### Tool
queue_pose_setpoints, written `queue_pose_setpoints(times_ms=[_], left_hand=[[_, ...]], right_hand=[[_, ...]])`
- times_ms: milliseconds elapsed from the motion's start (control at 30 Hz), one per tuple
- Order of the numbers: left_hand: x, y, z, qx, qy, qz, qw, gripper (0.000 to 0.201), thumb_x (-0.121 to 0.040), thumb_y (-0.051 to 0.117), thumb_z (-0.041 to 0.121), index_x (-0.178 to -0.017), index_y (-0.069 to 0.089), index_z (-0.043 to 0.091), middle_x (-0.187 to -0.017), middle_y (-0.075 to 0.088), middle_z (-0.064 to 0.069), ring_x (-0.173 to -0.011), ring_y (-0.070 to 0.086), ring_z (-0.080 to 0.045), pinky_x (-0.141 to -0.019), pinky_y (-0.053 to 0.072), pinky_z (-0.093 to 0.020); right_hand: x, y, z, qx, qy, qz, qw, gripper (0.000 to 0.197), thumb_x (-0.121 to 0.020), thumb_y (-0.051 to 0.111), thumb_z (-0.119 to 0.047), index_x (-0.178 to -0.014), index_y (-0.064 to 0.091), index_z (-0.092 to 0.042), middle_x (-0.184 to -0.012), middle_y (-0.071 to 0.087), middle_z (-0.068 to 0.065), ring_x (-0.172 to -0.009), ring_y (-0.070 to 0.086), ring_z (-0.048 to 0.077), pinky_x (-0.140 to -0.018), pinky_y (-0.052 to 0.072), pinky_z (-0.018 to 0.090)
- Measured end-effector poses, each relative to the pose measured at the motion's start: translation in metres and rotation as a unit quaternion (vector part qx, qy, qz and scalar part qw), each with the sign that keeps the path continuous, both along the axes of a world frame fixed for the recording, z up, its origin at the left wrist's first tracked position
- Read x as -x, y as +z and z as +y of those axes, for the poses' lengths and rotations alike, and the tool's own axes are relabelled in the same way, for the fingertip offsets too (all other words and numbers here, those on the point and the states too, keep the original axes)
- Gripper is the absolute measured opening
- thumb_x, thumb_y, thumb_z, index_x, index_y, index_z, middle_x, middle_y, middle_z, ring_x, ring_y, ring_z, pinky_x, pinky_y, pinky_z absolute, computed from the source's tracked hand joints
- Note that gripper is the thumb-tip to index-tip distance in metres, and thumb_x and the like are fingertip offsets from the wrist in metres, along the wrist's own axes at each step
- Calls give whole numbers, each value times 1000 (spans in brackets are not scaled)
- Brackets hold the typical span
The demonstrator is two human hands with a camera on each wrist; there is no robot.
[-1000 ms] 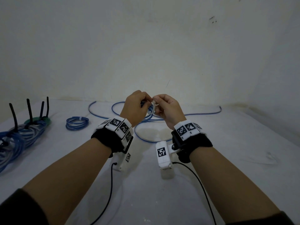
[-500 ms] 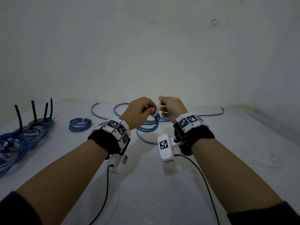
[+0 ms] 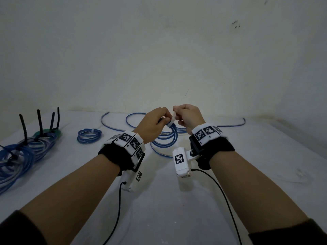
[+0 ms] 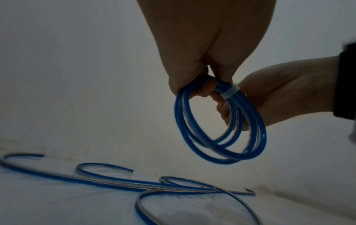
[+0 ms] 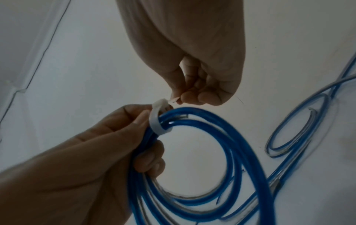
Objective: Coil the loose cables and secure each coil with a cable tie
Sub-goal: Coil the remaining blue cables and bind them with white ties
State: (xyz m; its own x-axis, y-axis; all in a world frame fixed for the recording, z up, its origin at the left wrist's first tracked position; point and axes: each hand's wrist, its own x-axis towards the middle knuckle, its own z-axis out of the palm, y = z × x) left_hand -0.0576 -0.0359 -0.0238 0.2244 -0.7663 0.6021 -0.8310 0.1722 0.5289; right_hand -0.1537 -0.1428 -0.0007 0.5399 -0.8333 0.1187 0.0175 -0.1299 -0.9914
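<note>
A small coil of blue cable hangs from my left hand, which grips its top just above the table. A white cable tie is looped round the coil's strands beside my left fingers. My right hand pinches the tie's tail between thumb and fingertips, just above and to the right of the coil. The left wrist view has the tie snug on the coil. Seen from the right wrist, the tie's loop wraps the blue strands, its head next to my right fingertips.
A tied blue coil lies on the white table to the left. Further left is a heap of bundled cables with black ties sticking up. Loose blue cables curve along the back by the wall. Faint pale strips lie at right.
My right hand has drawn the tie's tail up and away from the coil, shrinking the loop. Both hands have shifted slightly right and apart.
</note>
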Motion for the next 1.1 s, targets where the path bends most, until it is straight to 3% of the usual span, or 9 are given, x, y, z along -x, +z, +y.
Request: queue_pose_setpoints(times_ms=[200,300,433,533,633,733,933,1100], left_hand=[[1,2,-1,-28,-32,-22,999,11,-93,47,6,-90,58,3,-77,47,11,-71,44,-1,-65,33,-8],[2,3,0,-44,-43,-11,998,5,-93,49,8,-94,54,7,-78,46,13,-70,44,-1,-64,34,-8],[0,1,2,-39,-25,15,999,4,-93,51,9,-97,52,11,-79,50,11,-69,47,-1,-63,35,-7],[-4,1,1,-31,0,25,999,8,-93,52,9,-100,53,7,-85,52,3,-72,48,-1,-63,35,-5],[-4,2,-1,-36,-9,42,998,10,-93,53,14,-101,54,8,-82,52,5,-68,47,-2,-60,35,-8],[-4,2,-2,-24,-10,33,999,6,-93,53,19,-93,54,13,-75,50,11,-65,45,-2,-60,34,-10],[-6,6,-2,-9,25,-34,999,13,-93,53,16,-91,55,3,-70,46,11,-64,42,-3,-59,33,-8],[-6,8,-1,-13,36,-47,998,11,-93,53,12,-90,55,2,-70,44,10,-64,41,-3,-59,32,-6]], right_hand=[[-9,3,-8,24,-60,51,997,27,-85,64,-14,-61,54,-13,-58,54,5,-54,49,18,-66,45,33],[-8,4,-8,8,-60,34,998,25,-85,65,-13,-62,55,-11,-57,53,6,-53,48,18,-60,45,30],[0,10,-2,-52,30,-27,998,19,-90,60,-16,-75,62,-4,-64,54,8,-58,50,17,-58,45,26],[6,6,3,-46,104,23,993,24,-91,58,-26,-92,68,-3,-81,66,8,-69,58,18,-63,46,24],[8,1,8,-30,109,11,994,14,-90,59,-18,-80,63,-10,-75,64,4,-65,59,16,-63,47,23],[5,1,9,-17,70,23,997,22,-89,60,-16,-68,57,-13,-70,62,4,-62,57,15,-62,46,23],[-10,4,8,5,-1,54,999,29,-84,64,-11,-56,58,-12,-63,60,7,-57,52,16,-75,50,32],[-12,9,10,33,-21,81,996,28,-82,66,-13,-55,60,-14,-66,61,10,-59,51,19,-71,46,34]])
